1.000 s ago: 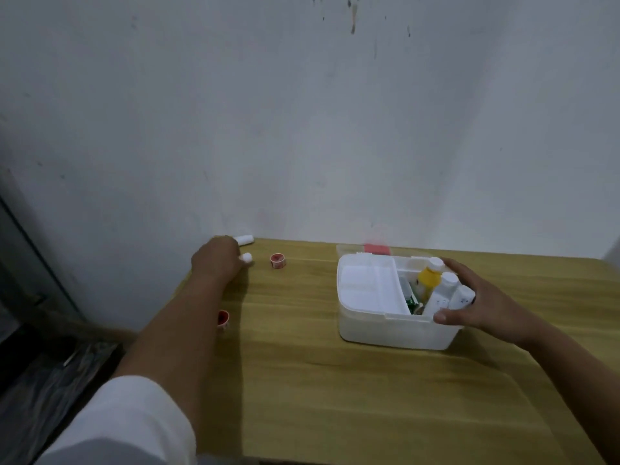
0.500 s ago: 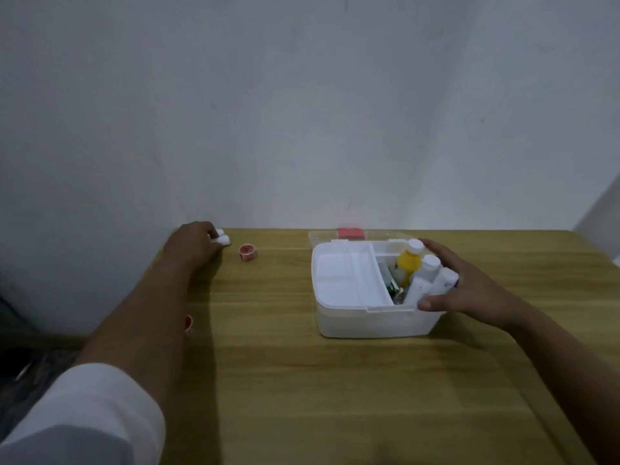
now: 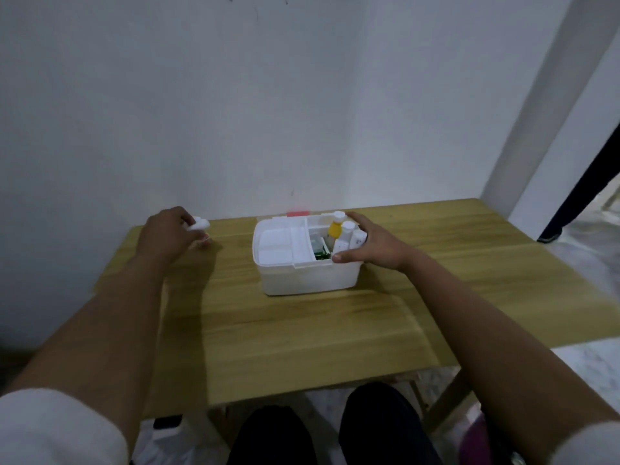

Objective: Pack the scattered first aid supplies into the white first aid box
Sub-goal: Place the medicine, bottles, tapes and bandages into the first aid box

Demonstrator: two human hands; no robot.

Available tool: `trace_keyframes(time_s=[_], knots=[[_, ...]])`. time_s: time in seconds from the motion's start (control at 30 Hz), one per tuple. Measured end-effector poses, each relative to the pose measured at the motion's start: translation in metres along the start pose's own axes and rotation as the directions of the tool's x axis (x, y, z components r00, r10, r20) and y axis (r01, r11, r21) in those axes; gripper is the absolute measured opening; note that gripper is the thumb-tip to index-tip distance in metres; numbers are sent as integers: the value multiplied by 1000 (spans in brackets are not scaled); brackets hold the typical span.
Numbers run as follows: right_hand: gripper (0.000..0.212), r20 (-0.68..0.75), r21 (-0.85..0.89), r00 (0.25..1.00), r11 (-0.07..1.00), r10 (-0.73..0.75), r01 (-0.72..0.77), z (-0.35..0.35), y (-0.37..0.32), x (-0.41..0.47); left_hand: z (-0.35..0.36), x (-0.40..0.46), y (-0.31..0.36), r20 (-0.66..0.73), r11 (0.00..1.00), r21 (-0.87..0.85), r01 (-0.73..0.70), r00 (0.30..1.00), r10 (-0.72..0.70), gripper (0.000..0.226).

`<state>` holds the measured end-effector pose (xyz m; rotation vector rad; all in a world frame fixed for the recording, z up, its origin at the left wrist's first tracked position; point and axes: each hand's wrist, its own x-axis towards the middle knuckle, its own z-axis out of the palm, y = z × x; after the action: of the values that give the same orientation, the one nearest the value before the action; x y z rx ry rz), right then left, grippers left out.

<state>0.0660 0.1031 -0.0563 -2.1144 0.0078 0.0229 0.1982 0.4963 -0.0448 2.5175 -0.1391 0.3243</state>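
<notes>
Plain white wall [image 3: 235, 95], wooden table [image 3: 302, 330], pale marbled floor [image 3: 587, 360], dim light

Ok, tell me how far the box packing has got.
Done: bottles stand at the right of the box. In hand: the left grip holds small white pieces off to the side, and the right grip steadies the box. Left: those pieces probably go in, and the lid behind is not yet shut.

The person wears white short sleeves [image 3: 57, 427] on bare forearms, and dark trousers [image 3: 335, 431] cover both knees.
</notes>
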Motion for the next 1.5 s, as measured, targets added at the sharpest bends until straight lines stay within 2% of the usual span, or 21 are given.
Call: trace_keyframes(time_s=[0.13, 0.3, 0.4, 0.53, 0.73, 0.8, 0.9, 1.0, 1.1, 1.17, 1.23, 1.37, 1.5], knots=[[115, -1, 4, 1000, 1000, 4, -4, 2, -7, -4, -7, -20, 40, 18, 995, -95, -36, 999, 38, 25], [107, 4, 26, 1000, 1000, 14, -14, 2, -10, -7, -7, -32, 84, 61, 974, -194, -115, 990, 129, 29], [106, 18, 39, 1000, 999, 21, -22, 1, -9, -8, -2, -36, 106, 102, 971, -149, -190, 973, 206, 28], [134, 18, 28, 1000, 999, 18, -19, 2, -7, -9, 16, -41, 121, 159, 964, -48, -262, 951, 266, 25], [127, 45, 49, 999, 999, -17, 14, 1, 0, -3, 39, -44, 126, 186, 938, 212, -274, 954, 236, 26], [131, 44, 55, 999, 998, -18, 16, 2, 0, -3, 40, -42, 126, 186, 928, 250, -278, 954, 236, 27], [138, 30, 48, 999, 999, -16, 14, 3, 2, -2, 38, -38, 128, 219, 907, 293, -304, 944, 246, 28], [137, 29, 49, 999, 999, -18, 16, 3, 4, -2, 34, -37, 130, 238, 911, 265, -317, 937, 257, 33], [138, 36, 38, 999, 999, -13, 11, 3, 2, -2, 27, -39, 123, 136, 937, 189, -294, 953, 271, 34], [139, 29, 26, 1000, 1000, -9, 8, 2, 3, -2, 21, -43, 110, 12, 962, 154, -227, 974, 228, 32], [136, 25, 18, 1000, 1000, -13, 12, 1, 3, -2, 10, -48, 91, -36, 974, 181, -134, 989, 143, 33], [132, 24, 31, 1000, 999, -16, 15, 2, 0, -5, -18, -65, 41, 22, 917, 386, 99, 993, -116, 40], [132, 6, 20, 1000, 1000, 0, -1, 4, 0, -8, -39, -86, -5, 80, 820, 516, 247, 939, -334, 39]])
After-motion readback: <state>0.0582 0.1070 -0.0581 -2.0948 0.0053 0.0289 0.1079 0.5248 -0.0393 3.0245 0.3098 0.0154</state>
